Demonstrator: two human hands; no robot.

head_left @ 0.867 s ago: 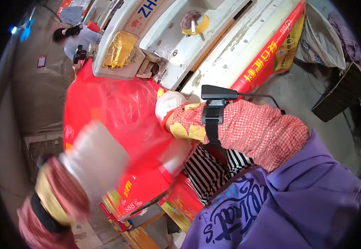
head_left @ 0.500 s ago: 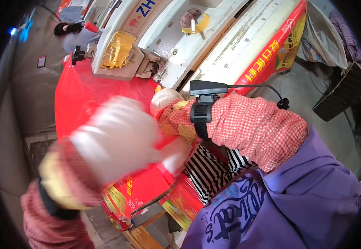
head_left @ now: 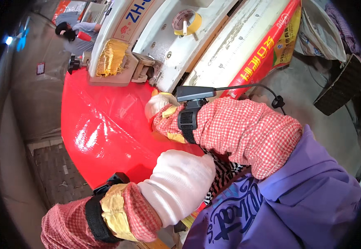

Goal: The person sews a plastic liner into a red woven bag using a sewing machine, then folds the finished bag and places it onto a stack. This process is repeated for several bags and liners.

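A glossy red plastic sheet or bag hangs spread out below the white machine head. My right hand, in a white glove, lies on the sheet's upper right edge close under the machine. It looks closed on the red plastic, though my sleeve hides most of the fingers. My left hand, also white-gloved, is low in front of my lap, beside the sheet's lower right edge. Its back faces up and its fingers curl down out of sight, so what they hold is hidden. Both wrists wear black straps.
A yellow tape roll with a small white stick sits on the machine's bed. A black knob sticks out at its left. Red and yellow printed sacking covers the bed's front edge. A person is at the far left.
My left hand has swung right and down toward my lap. The red sheet now spreads lower and covers the printed red packages that showed beneath. My right hand has shifted slightly left.
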